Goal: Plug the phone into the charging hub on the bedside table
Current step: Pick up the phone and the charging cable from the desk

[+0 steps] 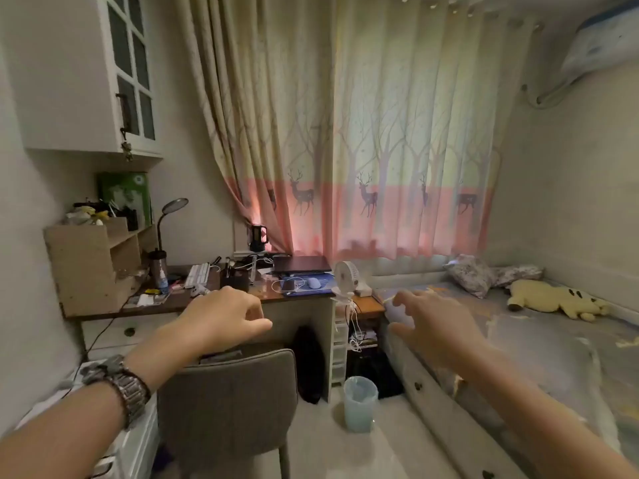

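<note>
A dark phone [289, 285] lies on the blue mouse pad [321, 289] on the desk, with a thin white cable looped around it. The small brown-topped bedside table [367, 302] stands between desk and bed, and white cables [353, 326] hang down its front. I cannot make out a charging hub. My left hand [224, 318] hovers over the desk's front edge, fingers loosely curled, holding nothing. My right hand [434, 328] reaches towards the bed corner beside the bedside table, fingers spread. A pale blurred object [397, 312] shows between its thumb and fingers; I cannot tell whether they touch.
A grey chair [228, 402] stands in front of me at the cluttered desk [166, 304]. A white clip fan [345, 275], a laptop [301, 265] and a white mouse [313, 282] sit near the phone. A pale bin [360, 404] is on the floor. The bed [539, 357] fills the right.
</note>
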Demonstrator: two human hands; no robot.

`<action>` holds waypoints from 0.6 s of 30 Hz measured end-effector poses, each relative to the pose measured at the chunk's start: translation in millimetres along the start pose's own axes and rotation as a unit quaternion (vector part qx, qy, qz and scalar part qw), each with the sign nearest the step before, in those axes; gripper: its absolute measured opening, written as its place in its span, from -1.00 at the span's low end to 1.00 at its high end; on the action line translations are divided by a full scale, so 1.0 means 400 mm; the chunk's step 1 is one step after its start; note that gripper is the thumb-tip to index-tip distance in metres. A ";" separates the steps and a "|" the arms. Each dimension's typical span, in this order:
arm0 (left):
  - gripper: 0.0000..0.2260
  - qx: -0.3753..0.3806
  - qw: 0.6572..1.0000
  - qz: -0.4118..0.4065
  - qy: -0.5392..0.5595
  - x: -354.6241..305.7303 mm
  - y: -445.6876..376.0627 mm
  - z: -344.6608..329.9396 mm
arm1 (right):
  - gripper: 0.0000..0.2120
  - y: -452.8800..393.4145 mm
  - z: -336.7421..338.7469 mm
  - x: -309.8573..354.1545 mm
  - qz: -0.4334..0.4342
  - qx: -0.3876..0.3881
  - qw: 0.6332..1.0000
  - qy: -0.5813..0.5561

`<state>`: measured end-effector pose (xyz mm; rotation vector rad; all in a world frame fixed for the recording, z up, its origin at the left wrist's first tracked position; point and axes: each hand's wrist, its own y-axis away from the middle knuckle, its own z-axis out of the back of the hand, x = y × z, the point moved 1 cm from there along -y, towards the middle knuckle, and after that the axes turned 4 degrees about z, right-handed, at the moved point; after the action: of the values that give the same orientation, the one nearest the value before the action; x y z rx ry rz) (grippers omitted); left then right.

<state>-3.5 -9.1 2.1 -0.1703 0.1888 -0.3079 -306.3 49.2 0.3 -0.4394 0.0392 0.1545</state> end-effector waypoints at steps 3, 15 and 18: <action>-0.69 0.011 1.000 0.007 -0.013 0.087 -0.091 -0.039 | -0.60 -0.107 -0.088 0.017 -0.004 -0.008 1.000 -0.018; -0.66 0.047 0.999 -0.024 0.013 0.258 -0.414 -0.097 | -0.66 -0.381 -0.277 0.046 -0.047 0.010 0.998 -0.028; -0.68 0.058 0.998 -0.027 0.024 0.263 -0.478 -0.134 | -0.67 -0.431 -0.310 0.031 -0.047 0.012 0.998 -0.031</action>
<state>29.3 -229.1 -29.3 -0.0521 0.2141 -0.3753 -267.6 -155.9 -40.1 -0.4112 -0.0397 0.0744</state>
